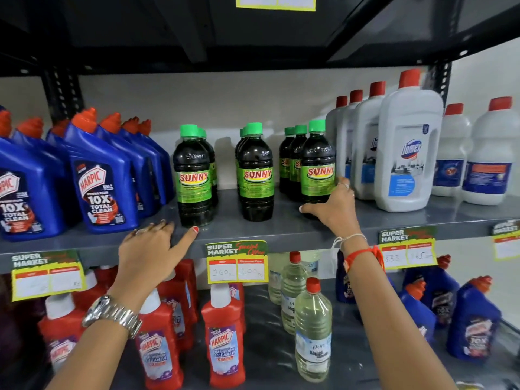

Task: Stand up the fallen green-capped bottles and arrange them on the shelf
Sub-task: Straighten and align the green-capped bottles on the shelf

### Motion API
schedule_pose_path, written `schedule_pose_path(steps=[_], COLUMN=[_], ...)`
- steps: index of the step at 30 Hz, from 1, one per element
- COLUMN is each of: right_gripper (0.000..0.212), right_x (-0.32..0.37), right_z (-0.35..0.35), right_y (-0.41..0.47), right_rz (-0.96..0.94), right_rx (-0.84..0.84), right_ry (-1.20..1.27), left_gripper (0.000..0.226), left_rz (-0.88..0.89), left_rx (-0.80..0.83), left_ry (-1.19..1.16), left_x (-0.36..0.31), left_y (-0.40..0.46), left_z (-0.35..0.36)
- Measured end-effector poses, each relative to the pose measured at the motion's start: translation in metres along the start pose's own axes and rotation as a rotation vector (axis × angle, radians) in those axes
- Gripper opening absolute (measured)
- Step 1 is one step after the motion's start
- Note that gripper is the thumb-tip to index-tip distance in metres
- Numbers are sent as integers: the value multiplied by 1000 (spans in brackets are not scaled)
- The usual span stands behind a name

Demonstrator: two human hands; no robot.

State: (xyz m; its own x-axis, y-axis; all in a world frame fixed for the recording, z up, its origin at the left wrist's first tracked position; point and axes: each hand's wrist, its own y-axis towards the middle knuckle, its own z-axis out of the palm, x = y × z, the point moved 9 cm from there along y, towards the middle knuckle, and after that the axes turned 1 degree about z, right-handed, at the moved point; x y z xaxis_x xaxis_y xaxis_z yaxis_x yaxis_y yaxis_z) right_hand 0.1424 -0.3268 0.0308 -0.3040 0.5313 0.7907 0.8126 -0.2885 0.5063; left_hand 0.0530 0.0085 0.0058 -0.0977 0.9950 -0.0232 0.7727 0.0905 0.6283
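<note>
Green-capped bottle (317, 167) upright, right hand (332, 209) cupping its base.

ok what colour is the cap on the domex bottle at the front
Red, on a white Domex bottle; its cap shows best in the head view.

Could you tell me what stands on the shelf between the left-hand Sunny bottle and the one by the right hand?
In the head view, a middle row of green-capped Sunny bottles stands upright between the left bottle and the right bottle, with bare grey shelf on either side.
</note>
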Motion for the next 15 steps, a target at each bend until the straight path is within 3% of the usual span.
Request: schedule_pose_path(steps=[5,15], right_gripper=[80,85], right_x=[-3,0], right_z=[24,16], right_y=[8,6], right_rz=[79,30], right_rx=[187,31], right_ry=[28,-5], left_gripper=[84,82], left_rz=[-24,-65], left_rx=[-57,-26], left_ry=[7,2], left_x=[17,21], left_y=[-2,-3], left_z=[-5,-3])
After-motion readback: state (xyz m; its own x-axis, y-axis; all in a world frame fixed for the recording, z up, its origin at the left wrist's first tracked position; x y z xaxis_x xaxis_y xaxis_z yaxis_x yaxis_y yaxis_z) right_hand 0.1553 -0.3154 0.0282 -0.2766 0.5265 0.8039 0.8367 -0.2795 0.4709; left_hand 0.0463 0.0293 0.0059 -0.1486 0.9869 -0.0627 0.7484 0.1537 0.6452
